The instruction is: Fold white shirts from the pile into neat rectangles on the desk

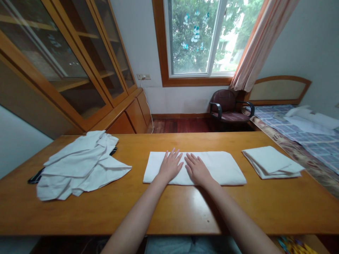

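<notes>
A white cloth (pixel 222 169), folded into a long flat rectangle, lies across the middle of the wooden table (pixel 106 215). My left hand (pixel 171 165) rests flat on its left half with the fingers spread. Close beside it, my right hand (pixel 197 169) presses on the cloth near its centre, palm down and fingers stretched out. Neither hand grips anything. The cloth's right end has a slightly slanted upper corner.
Loose white cloths (pixel 79 162) lie crumpled at the table's left, with dark striped fabric under them. Another folded white cloth (pixel 271 162) sits at the right. Beyond the table are a glass-door cabinet (pixel 116 98), an armchair (pixel 227 106) and a bed (pixel 315 137).
</notes>
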`<action>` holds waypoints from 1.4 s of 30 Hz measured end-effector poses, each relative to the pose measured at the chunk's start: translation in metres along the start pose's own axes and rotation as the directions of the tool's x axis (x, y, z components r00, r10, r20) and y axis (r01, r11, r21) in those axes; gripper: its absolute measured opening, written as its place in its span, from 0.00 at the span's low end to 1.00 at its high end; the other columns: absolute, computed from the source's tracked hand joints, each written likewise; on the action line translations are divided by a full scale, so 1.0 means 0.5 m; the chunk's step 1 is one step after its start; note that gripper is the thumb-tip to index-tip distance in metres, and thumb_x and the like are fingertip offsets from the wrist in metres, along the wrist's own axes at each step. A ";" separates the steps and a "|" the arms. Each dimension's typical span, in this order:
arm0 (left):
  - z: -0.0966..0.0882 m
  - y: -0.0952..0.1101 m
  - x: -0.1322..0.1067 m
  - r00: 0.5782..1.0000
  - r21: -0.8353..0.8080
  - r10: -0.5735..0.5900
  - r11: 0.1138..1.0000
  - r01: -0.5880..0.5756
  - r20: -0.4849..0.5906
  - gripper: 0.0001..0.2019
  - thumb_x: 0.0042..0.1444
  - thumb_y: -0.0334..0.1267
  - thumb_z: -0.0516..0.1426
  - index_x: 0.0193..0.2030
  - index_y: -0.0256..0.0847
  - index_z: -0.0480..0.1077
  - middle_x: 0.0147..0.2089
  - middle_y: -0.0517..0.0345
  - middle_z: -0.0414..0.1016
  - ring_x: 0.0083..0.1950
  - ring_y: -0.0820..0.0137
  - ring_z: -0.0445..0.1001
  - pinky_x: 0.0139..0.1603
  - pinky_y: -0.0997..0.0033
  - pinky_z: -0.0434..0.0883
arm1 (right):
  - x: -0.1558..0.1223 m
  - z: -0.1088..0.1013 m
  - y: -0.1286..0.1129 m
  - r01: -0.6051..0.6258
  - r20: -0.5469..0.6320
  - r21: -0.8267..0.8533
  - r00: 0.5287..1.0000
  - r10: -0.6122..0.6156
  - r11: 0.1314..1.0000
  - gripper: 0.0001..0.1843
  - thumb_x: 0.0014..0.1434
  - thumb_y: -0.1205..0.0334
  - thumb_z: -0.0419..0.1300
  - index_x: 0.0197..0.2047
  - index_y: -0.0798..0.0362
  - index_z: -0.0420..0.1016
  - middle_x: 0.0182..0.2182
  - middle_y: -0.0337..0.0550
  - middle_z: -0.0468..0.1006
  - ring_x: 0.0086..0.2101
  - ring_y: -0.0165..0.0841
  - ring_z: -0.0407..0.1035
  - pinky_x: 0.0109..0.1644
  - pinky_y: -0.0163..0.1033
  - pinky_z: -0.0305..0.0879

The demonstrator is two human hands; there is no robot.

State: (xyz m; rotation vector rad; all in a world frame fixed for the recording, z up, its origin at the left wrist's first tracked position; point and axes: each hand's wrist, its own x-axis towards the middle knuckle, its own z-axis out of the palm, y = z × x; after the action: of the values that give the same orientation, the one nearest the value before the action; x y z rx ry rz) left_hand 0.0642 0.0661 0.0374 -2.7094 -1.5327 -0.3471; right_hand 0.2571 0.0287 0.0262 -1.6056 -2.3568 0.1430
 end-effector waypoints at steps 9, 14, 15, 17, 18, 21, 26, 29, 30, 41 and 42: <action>0.022 -0.080 -0.002 0.990 -0.006 -0.078 0.997 0.079 0.114 0.28 0.71 0.51 0.40 0.74 0.46 0.54 0.76 0.54 0.53 0.77 0.61 0.48 0.76 0.48 0.45 | -0.041 -0.006 0.119 -0.339 -0.005 -0.119 0.940 0.341 0.933 0.32 0.72 0.50 0.43 0.71 0.61 0.59 0.71 0.56 0.55 0.70 0.47 0.49 0.72 0.54 0.45; 0.010 -0.140 -0.024 0.974 0.027 -0.179 0.984 0.177 0.137 0.29 0.71 0.49 0.39 0.74 0.42 0.52 0.76 0.54 0.50 0.78 0.62 0.46 0.76 0.49 0.45 | -0.102 -0.027 0.225 -0.476 -0.057 -0.163 0.879 0.473 0.864 0.35 0.71 0.50 0.41 0.71 0.65 0.57 0.71 0.58 0.54 0.71 0.47 0.45 0.72 0.54 0.42; 0.009 -0.149 -0.029 0.972 0.029 -0.191 0.982 0.189 0.140 0.29 0.71 0.49 0.38 0.75 0.41 0.51 0.77 0.53 0.49 0.78 0.62 0.46 0.76 0.48 0.44 | -0.111 -0.030 0.238 -0.504 -0.060 -0.169 0.863 0.501 0.847 0.35 0.71 0.50 0.41 0.72 0.65 0.56 0.72 0.57 0.53 0.71 0.47 0.45 0.72 0.55 0.42; 0.008 -0.165 -0.037 0.965 0.031 -0.216 0.976 0.214 0.151 0.30 0.71 0.49 0.38 0.75 0.39 0.50 0.77 0.53 0.48 0.78 0.61 0.45 0.76 0.46 0.43 | -0.125 -0.036 0.255 -0.564 -0.059 -0.183 0.824 0.564 0.805 0.35 0.71 0.50 0.39 0.73 0.62 0.54 0.73 0.54 0.50 0.71 0.46 0.45 0.72 0.58 0.42; 0.008 -0.171 -0.041 0.961 0.032 -0.230 0.973 0.228 0.156 0.30 0.71 0.49 0.38 0.75 0.38 0.50 0.77 0.52 0.47 0.78 0.60 0.44 0.76 0.45 0.43 | -0.130 -0.039 0.259 -0.588 -0.056 -0.190 0.806 0.589 0.786 0.35 0.71 0.50 0.38 0.73 0.61 0.53 0.73 0.53 0.49 0.71 0.46 0.45 0.72 0.59 0.42; 0.008 -0.184 -0.048 0.950 0.026 -0.259 0.966 0.258 0.174 0.31 0.71 0.49 0.38 0.75 0.36 0.49 0.77 0.51 0.45 0.79 0.58 0.41 0.75 0.41 0.43 | -0.137 -0.049 0.264 -0.617 -0.042 -0.206 0.781 0.623 0.759 0.35 0.71 0.51 0.37 0.73 0.62 0.53 0.73 0.52 0.50 0.70 0.47 0.46 0.71 0.61 0.44; -0.003 -0.186 -0.042 0.948 0.024 -0.275 0.961 0.275 0.159 0.30 0.71 0.48 0.40 0.74 0.37 0.53 0.77 0.49 0.47 0.78 0.55 0.42 0.74 0.37 0.42 | -0.133 -0.066 0.242 -0.631 -0.124 -0.227 0.774 0.621 0.741 0.32 0.70 0.59 0.38 0.71 0.66 0.58 0.71 0.57 0.55 0.70 0.51 0.47 0.70 0.64 0.43; -0.012 -0.158 -0.026 0.961 0.028 -0.264 0.964 0.263 0.078 0.28 0.70 0.45 0.42 0.73 0.38 0.57 0.76 0.47 0.50 0.78 0.53 0.44 0.74 0.37 0.41 | -0.110 -0.068 0.200 -0.574 -0.194 -0.217 0.818 0.542 0.790 0.31 0.69 0.61 0.39 0.69 0.68 0.61 0.70 0.61 0.56 0.70 0.50 0.46 0.71 0.62 0.41; -0.012 -0.141 -0.019 0.969 0.020 -0.242 0.970 0.241 0.058 0.27 0.70 0.44 0.42 0.72 0.38 0.57 0.76 0.47 0.51 0.78 0.54 0.45 0.75 0.37 0.41 | -0.098 -0.065 0.180 -0.530 -0.184 -0.207 0.846 0.500 0.822 0.31 0.70 0.61 0.39 0.69 0.68 0.61 0.70 0.62 0.57 0.70 0.50 0.46 0.71 0.61 0.41; 0.044 -0.014 0.027 0.997 -0.065 -0.021 0.998 0.026 0.073 0.27 0.71 0.49 0.42 0.73 0.44 0.57 0.75 0.52 0.55 0.77 0.60 0.49 0.76 0.44 0.45 | -0.017 0.004 0.086 -0.260 0.027 -0.072 0.965 0.262 0.963 0.33 0.72 0.49 0.42 0.71 0.61 0.59 0.71 0.55 0.55 0.70 0.44 0.48 0.72 0.54 0.43; 0.043 -0.029 0.023 0.996 -0.059 -0.040 0.997 0.045 0.075 0.27 0.71 0.49 0.41 0.73 0.44 0.56 0.75 0.53 0.55 0.77 0.60 0.49 0.76 0.45 0.45 | -0.026 0.001 0.107 -0.286 0.021 -0.088 0.957 0.289 0.954 0.33 0.72 0.49 0.42 0.71 0.62 0.59 0.71 0.56 0.55 0.70 0.44 0.48 0.72 0.54 0.44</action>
State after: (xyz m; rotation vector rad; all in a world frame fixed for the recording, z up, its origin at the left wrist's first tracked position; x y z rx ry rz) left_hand 0.0617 0.0858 0.0170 -2.7687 -1.6269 -0.3022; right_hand 0.3091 0.0370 0.0106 -1.9959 -2.1648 0.1326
